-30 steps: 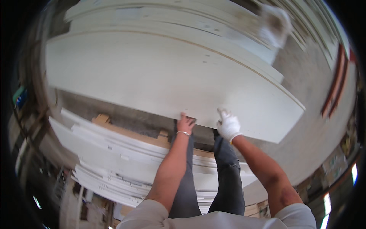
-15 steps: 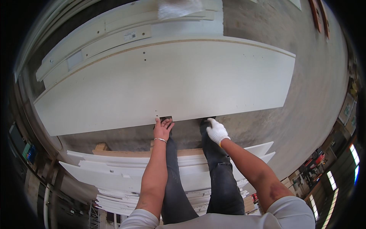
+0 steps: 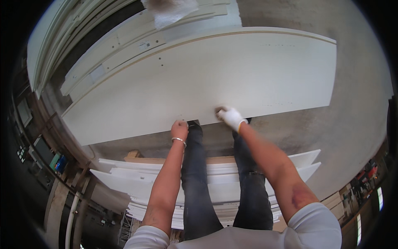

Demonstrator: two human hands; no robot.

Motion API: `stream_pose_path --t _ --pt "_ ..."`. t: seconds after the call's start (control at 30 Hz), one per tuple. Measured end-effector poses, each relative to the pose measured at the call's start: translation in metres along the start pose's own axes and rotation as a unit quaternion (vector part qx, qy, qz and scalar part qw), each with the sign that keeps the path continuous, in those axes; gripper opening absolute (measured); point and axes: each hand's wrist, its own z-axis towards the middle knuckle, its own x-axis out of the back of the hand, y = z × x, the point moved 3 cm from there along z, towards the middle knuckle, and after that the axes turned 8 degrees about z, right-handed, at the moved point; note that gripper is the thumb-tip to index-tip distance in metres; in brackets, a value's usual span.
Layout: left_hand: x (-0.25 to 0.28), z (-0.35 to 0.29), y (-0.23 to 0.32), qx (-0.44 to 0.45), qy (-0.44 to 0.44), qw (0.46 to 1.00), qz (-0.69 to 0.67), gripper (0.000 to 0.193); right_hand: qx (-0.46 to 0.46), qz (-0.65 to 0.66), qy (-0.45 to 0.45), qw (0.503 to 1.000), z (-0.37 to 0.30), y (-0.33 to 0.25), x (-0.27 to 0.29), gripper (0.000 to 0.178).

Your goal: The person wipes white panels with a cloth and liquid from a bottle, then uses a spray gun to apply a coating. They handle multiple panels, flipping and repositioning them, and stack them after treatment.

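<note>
A long white panel (image 3: pixel 248 74) lies flat on the floor before me, with two small dark holes near its far edge and a notch in its near edge. My left hand (image 3: pixel 180 129), bare with a bracelet at the wrist, is at the near edge left of the notch. Its fingers are curled closed; what they hold, if anything, is hidden. My right hand (image 3: pixel 230 116), in a white glove, is over the near edge to the right of the notch. Motion blurs its fingertips, so neither their state nor any small thing in them shows clearly.
Narrow white boards (image 3: pixel 128 52) lie beyond the panel, with a crumpled translucent wrapping sheet (image 3: pixel 174 12) on top. More white panels (image 3: pixel 157 189) are stacked beneath and behind my legs. Long pale boards (image 3: pixel 54 37) stand at far left. Concrete floor (image 3: pixel 290 124) surrounds the panel.
My right hand has lifted from beside my knee to over the panel's near edge. My left hand's spread fingers have curled closed. The whole view has shifted slightly.
</note>
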Motion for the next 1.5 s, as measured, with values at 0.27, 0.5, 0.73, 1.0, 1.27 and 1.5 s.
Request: stream_pose_path --t 0.27,0.5,0.73,1.0,1.27,1.5 --pt "0.014 -0.003 0.08 -0.181 0.12 0.973 0.075 0.028 0.311 -0.182 0.248 0.899 -0.021 -0.216 0.071 0.043" --pt "-0.018 -0.038 0.143 -0.236 0.01 0.97 0.055 0.034 0.535 -0.554 0.309 0.558 -0.003 -0.442 0.025 0.061" --pt "0.008 -0.021 0.199 -0.263 0.0 0.964 0.048 0.033 0.544 -0.569 0.279 0.55 0.028 -0.471 0.01 0.055" --pt "0.036 0.004 0.195 -0.266 0.042 0.962 0.045 0.031 0.61 -0.332 0.256 0.673 0.017 -0.486 0.002 0.043" --pt "0.071 0.026 0.255 -0.366 0.147 0.918 -0.037 0.038 0.399 0.482 -0.055 0.778 -0.036 -0.413 0.133 0.034" --pt "0.103 0.04 0.418 -0.599 0.155 0.785 -0.028 0.085 0.332 0.566 -0.111 0.746 -0.014 -0.258 0.201 0.071"
